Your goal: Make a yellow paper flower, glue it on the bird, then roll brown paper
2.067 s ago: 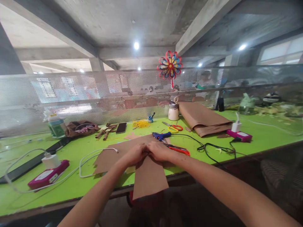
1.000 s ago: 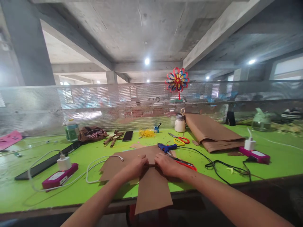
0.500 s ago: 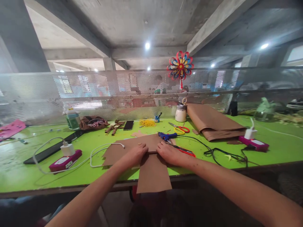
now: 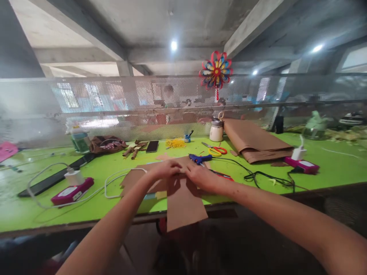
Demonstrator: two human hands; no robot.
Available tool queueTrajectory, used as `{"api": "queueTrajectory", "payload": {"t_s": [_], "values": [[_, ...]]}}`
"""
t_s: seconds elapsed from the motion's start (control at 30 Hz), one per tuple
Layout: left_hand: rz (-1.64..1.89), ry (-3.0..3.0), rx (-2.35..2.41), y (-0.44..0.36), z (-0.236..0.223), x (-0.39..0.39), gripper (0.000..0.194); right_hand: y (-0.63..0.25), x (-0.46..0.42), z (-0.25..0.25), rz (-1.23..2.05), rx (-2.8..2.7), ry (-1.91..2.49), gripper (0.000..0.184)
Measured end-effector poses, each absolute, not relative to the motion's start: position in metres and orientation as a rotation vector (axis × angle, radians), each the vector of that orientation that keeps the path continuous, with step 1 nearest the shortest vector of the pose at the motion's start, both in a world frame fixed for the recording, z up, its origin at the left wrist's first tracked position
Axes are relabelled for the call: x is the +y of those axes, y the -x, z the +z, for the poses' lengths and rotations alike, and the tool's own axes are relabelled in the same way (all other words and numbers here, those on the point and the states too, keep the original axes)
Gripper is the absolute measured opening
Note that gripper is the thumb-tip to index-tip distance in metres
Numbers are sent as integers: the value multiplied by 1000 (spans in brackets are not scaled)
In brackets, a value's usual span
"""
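Note:
A strip of brown paper (image 4: 185,206) lies in front of me, its near end hanging past the table edge. My left hand (image 4: 168,169) has its fingers curled at the far end of the strip, gripping it. Close by on the right, my right hand (image 4: 200,177) holds the same end, thumb side toward the left hand. The fingertips are partly hidden. Under the left forearm lies more brown paper (image 4: 132,181). Just beyond the right hand rests a blue hot glue gun (image 4: 200,159), with a red-and-black tool (image 4: 222,175) nearer by.
Scissors (image 4: 217,149), a phone (image 4: 152,146), yellow shreds (image 4: 176,143) and a white jar (image 4: 216,131) stand farther back. A folded brown sheet (image 4: 256,139) is at right. Magenta power strips (image 4: 73,192) with cables lie on both sides. A perforated screen (image 4: 137,110) borders the table.
Both hands have risen slightly off the tabletop with the far end of the strip, and the left wrist is now bent higher. The whole view has shifted a little.

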State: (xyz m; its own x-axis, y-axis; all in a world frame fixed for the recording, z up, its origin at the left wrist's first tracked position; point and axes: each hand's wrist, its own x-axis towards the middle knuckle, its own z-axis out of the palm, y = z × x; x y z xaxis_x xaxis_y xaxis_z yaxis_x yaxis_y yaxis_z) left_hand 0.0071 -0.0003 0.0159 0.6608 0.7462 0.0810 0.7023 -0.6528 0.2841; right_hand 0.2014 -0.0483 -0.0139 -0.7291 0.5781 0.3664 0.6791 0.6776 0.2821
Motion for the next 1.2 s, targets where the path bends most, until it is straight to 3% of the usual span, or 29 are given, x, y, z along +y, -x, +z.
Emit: {"api": "queueTrajectory", "payload": {"t_s": [0.23, 0.6, 0.73, 0.87, 1.0, 1.2], "values": [[174, -2440, 992, -8, 19, 12, 39, -205, -41, -15, -507, -2620, 1139, 21], [293, -2303, 940, -3, -6, 8, 37, -206, -31, -45, -482, -2459, 1070, 19], [309, -2303, 954, -5, -5, 5, 35, -213, -28, -43, -179, -2362, 1000, 17], [330, -2330, 916, -7, -2, 2, 34, -222, -21, -40, 329, -2141, 932, 41], [376, -2350, 866, -10, 0, 1, 34, -224, -18, -36, 785, -1952, 1003, 28], [427, -2446, 798, -17, 5, -5, 31, -223, -22, -36, 971, -1903, 1005, 40]]}}
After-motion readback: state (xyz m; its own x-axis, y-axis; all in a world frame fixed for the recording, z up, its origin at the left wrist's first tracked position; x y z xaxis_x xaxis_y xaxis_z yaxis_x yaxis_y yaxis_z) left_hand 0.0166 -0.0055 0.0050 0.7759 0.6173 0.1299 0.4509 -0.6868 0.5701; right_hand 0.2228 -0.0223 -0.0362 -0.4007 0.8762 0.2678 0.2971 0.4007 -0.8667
